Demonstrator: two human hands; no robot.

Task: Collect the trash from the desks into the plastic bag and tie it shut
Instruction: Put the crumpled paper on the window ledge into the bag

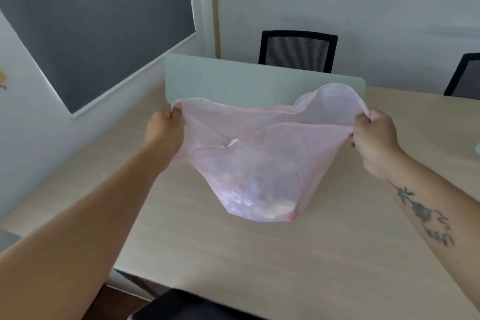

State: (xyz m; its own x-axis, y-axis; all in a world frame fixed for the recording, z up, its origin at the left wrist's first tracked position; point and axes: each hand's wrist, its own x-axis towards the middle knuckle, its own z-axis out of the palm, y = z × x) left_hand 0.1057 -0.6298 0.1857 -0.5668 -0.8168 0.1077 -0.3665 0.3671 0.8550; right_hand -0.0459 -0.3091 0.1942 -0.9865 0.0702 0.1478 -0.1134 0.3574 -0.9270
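Note:
A thin pink plastic bag (262,163) hangs above the light wooden desk (233,254), its mouth stretched wide. My left hand (163,132) grips the bag's left rim corner. My right hand (374,135) grips the right rim corner. Pale crumpled trash (265,202) shows blurred through the plastic at the bag's bottom. A small white scrap (233,142) lies inside near the mouth.
A frosted divider panel (233,80) stands across the desk behind the bag. Two black mesh chairs (297,50) (465,75) sit beyond it by the white wall. A dark chair (187,306) is at the desk's near edge. A window blind (91,20) is at left.

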